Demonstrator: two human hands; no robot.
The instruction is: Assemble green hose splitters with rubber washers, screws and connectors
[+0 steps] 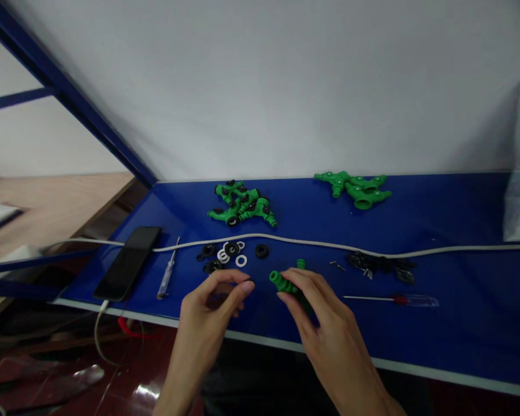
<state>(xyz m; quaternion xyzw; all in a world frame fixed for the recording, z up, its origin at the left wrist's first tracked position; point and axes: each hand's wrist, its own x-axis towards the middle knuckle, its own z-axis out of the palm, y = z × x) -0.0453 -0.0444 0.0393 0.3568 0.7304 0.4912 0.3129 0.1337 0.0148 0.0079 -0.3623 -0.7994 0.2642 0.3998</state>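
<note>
Near the front edge of the blue table, my right hand grips a green plastic fitting, whose ribbed end points left. To its left, my left hand pinches a small black ring between thumb and forefinger. The ring and the fitting are apart. White washers and black round parts lie just beyond my left hand, with one black ring off to the right of them. Part of the green fitting is hidden by my right fingers.
Green fittings with black parts and plain green ones lie near the wall. A white cable crosses the table. Phone and tester screwdriver lie left; screwdriver, screws and black pieces lie right.
</note>
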